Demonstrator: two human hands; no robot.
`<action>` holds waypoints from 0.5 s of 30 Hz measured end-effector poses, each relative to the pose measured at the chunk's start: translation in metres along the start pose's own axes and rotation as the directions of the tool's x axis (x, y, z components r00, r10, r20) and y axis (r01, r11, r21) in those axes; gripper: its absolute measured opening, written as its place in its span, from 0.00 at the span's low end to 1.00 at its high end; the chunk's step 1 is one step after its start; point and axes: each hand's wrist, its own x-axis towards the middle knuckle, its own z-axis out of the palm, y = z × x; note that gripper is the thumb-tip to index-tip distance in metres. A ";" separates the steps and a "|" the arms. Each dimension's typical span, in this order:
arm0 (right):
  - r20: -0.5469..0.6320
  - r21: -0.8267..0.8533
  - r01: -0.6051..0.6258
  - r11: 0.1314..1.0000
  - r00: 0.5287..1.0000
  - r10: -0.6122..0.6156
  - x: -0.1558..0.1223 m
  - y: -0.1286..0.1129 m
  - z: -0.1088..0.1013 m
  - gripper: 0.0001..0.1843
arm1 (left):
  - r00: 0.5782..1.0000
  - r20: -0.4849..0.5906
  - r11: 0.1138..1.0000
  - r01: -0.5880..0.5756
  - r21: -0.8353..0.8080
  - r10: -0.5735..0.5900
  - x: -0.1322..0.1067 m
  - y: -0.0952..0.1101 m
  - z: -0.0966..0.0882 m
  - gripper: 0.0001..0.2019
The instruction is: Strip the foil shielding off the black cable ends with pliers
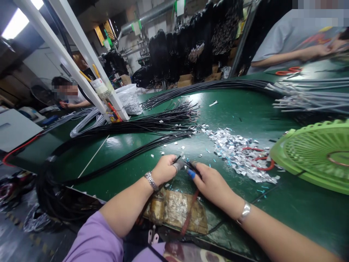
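Note:
My left hand [165, 170], with a metal watch on the wrist and a grey wrap on the thumb, pinches a short dark cable end [177, 159]. Close beside it, my right hand [211, 179] is closed around a thin black cable [193, 168]; blue tape covers one fingertip. The fingertips almost meet above the green table [131, 165]. Whether both hands grip the same cable is hidden by the fingers. Under them, at the table edge, lies a worn pad wrapped in brown tape [177, 207], with a reddish strap [191, 213] across it.
Bundles of black cables [147, 123] lie at left. A pile of silvery foil scraps [234, 149] with red-handled tool [265, 163] sits beside a green plastic basket [316, 156]. Grey cables [308, 96] lie far right. A white post [89, 54] rises from the table. Two people work across it.

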 end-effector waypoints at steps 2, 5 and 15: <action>-0.001 -0.004 -0.002 1.000 1.000 0.002 -0.001 -0.001 0.000 0.07 | 0.999 -0.007 0.997 0.047 -0.062 -0.048 0.001 0.000 0.000 0.19; 0.026 0.036 0.015 0.999 1.000 -0.016 -0.002 -0.002 -0.002 0.07 | 0.996 -0.052 0.990 0.062 -0.126 -0.069 0.003 -0.001 -0.001 0.19; 0.331 0.776 -0.470 0.420 0.871 0.364 0.008 -0.001 -0.009 0.25 | 0.969 0.005 0.954 -0.243 0.174 0.246 0.001 -0.007 -0.006 0.14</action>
